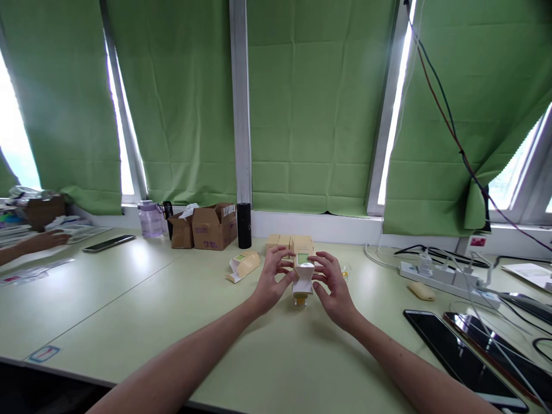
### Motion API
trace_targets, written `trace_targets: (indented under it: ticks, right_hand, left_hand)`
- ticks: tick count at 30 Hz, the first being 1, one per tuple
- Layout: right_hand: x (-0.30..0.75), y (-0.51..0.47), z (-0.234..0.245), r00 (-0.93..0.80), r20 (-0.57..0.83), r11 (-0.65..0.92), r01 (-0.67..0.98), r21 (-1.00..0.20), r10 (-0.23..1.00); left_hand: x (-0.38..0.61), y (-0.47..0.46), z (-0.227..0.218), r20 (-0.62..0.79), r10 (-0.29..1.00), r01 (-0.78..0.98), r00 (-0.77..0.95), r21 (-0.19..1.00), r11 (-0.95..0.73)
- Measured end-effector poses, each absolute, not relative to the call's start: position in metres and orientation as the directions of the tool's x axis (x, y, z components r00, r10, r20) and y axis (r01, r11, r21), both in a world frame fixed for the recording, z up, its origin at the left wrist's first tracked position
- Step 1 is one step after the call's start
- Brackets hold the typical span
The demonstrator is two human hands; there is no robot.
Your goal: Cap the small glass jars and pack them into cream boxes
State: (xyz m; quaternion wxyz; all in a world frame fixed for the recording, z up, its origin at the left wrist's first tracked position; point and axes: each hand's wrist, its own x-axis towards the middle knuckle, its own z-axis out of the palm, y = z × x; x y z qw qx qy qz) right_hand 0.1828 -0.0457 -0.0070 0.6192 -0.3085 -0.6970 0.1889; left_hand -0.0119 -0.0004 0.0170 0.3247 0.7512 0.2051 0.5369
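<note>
Between my hands is a small cream-coloured paper box (303, 278), its white flap folded open and a green patch showing on top. The fingertips of my left hand (273, 283) are curled against its left side. From the right, the fingers of my right hand (334, 292) bend round it as well. A small clear glass jar with something yellow in it (300, 299) shows just below the box's flap; how the two meet is hard to make out. Behind my hands sit several closed cream boxes (297, 241). A clear piece with yellow in it (345, 272) lies beyond my right hand.
An opened paper box (244, 266) lies to the left. Farther back stand cardboard cartons (215, 228), a black cylinder (244, 225) and a purple bottle (150, 218). A power strip (448, 280), cables and tablets (459, 351) occupy the right. Another person's hand (49, 238) is at far left.
</note>
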Motion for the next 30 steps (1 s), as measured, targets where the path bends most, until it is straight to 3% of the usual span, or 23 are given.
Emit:
trace_targets:
  ticks: [5, 17, 30]
  right_hand:
    - [0.183, -0.047, -0.007, -0.052, 0.732, 0.726, 0.200, -0.658, 0.679]
    - [0.181, -0.049, -0.006, -0.064, 0.679, 0.679, 0.157, -0.717, 0.731]
    - [0.179, -0.044, -0.006, 0.007, 0.654, 0.651, 0.076, -0.755, 0.757]
  left_hand:
    - [-0.013, 0.001, 0.016, 0.669, 0.652, 0.038, 0.357, 0.687, -0.726]
    - [-0.006, 0.009, 0.011, 0.667, 0.688, -0.074, 0.287, 0.731, -0.678]
    - [-0.003, 0.004, 0.011, 0.648, 0.707, -0.070, 0.285, 0.749, -0.658]
